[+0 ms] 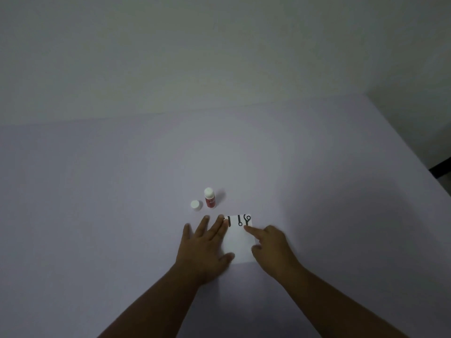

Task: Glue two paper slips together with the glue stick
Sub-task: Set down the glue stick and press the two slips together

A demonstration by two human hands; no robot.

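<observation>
Now I am pressing down on the paper [238, 237], a white piece with black marks printed along its far edge, lying flat on the table [122, 191] just on my side of the glue stick [210, 197]. I cannot tell whether I am looking at one slip or two already laid one on the other; only one outline is showing. I am judging it to be very light and thin, limp if lifted, and likely to slide on this smooth top, so it is wanting flat pressure rather than a pinch. If I am to lift it, a free corner or the far edge nearest the glue stick is looking like the best place to take hold.

My left hand [207, 245] is lying open and flat, fingers spread toward the glue stick, with the two inner fingers and the thumb resting over the paper's left edge. My right hand [269, 245] is loosely curled with only the forefinger stretched out, its tip touching the paper near the far right corner, by the printed marks; it is gripping nothing.

The glue stick is standing upright with its white top bare, just beyond my left fingertips, and its cap [196, 205] is sitting close beside it on the left.
</observation>
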